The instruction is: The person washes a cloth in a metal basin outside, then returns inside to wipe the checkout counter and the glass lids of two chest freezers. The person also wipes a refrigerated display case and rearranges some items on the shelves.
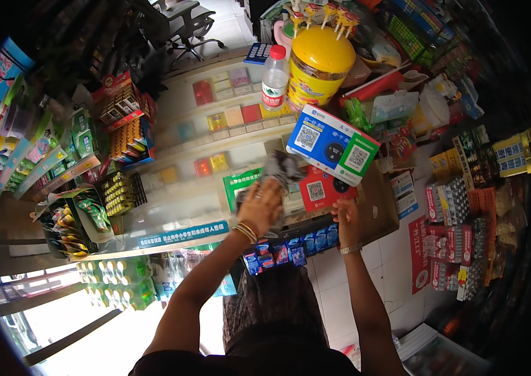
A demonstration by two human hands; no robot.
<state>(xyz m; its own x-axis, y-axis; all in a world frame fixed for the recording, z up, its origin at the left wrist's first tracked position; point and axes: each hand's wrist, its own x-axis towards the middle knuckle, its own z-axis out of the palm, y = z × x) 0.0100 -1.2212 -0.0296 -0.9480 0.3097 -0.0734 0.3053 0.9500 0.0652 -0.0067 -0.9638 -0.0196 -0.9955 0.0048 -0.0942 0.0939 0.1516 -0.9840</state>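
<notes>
My left hand (261,207) lies flat over a crumpled grey cloth (284,170) and presses it on the glass-topped display counter (171,202). The cloth partly covers a green payment-code card (242,185). Loosely curled fingers of my right hand (346,216) are at the lower edge of a red payment-code card (317,190); whether they touch it is unclear. Overlapping that red card is a blue, white and green payment-code sign (333,144). Small blue packets (275,254) hang in a row along the counter's near edge.
Behind the signs stand a red-capped plastic water bottle (275,80) and a yellow lollipop tub (320,66). Boxes of lighters (129,143) and a snack rack (40,155) line the left side. Shrink-wrapped drink packs (449,230) are stacked on the right. A calculator (258,53) lies farther back.
</notes>
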